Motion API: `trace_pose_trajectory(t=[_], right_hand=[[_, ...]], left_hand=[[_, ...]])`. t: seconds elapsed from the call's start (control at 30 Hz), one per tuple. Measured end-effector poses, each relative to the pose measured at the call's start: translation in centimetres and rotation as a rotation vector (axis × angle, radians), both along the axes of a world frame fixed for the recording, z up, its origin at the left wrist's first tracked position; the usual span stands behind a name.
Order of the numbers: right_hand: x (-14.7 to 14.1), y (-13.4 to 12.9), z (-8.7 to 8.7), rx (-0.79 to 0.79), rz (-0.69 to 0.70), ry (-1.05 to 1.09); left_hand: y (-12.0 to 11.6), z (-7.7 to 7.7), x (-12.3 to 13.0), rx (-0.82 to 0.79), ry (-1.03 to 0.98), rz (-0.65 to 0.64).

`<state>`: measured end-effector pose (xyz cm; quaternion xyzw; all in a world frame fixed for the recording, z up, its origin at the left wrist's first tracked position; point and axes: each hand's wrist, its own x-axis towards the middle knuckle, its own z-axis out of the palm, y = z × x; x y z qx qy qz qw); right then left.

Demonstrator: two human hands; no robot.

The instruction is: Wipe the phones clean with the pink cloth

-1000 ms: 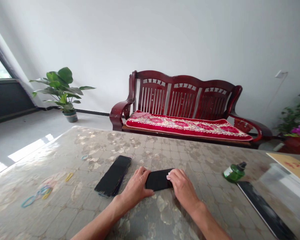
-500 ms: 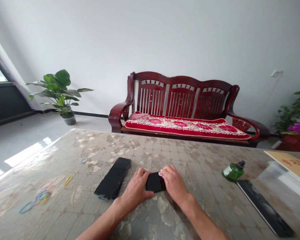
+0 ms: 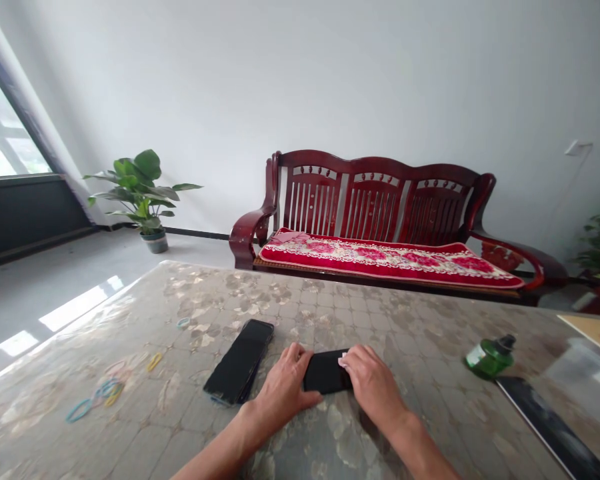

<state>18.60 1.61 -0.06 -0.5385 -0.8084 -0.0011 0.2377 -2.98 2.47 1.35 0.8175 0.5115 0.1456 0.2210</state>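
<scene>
A dark smartphone (image 3: 327, 371) lies on the cloth-covered table, its black screen facing up. My left hand (image 3: 291, 379) grips its left end, thumb along the near edge and fingers at the far edge. Over the right end of the screen, my right hand (image 3: 373, 375) is closed on a small whitish wad (image 3: 343, 361), perhaps tissue or cloth; most of it is hidden by the fingers. To the left of my left hand rests another black phone (image 3: 240, 360), with something dark beneath it.
Coloured bands (image 3: 103, 393) lie on the left of the tablecloth (image 3: 180, 447). At right stand a green pump bottle (image 3: 490, 358), a long dark flat object (image 3: 555, 427) and a clear plastic box (image 3: 583, 373). Beyond the table are a wooden bench (image 3: 375, 200) and a potted plant (image 3: 143, 190).
The view has swung slightly left, so everything sits further right in the picture. My right hand has slid a little right over the phone, showing more of the screen. My left hand keeps its grip.
</scene>
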Motion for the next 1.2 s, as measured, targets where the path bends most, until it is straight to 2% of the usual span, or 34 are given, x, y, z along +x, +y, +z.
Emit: trace_pose_trajectory(t=[0.17,0.37,0.47,0.63,0.87,1.03,1.2], right_hand=[[1.8,0.4,-0.5,0.036,-0.084,0.020],[-0.7,-0.9,-0.6,0.005,0.038,0.030],[-0.1,-1.0,-0.4,-0.004,0.037,0.032],[2.4,-0.4,-0.4,0.011,-0.047,0.064],[1.3,-1.2,-0.9,0.024,-0.007,0.159],[1.8,-1.5,-0.7,-0.035,0.003,0.275],[2.1,-2.0,0.5,-0.135,-0.037,0.380]], left_hand=[[0.1,-0.1,0.0,-0.011,0.001,-0.002],[0.1,0.0,0.1,-0.007,0.017,-0.007],[0.1,0.0,0.1,-0.010,0.035,-0.013],[0.0,0.1,0.0,-0.014,0.040,-0.020],[0.0,0.7,0.2,-0.026,0.043,-0.019],[0.0,0.6,0.1,-0.018,0.028,-0.024],[0.1,0.3,0.0,-0.016,0.033,-0.032]])
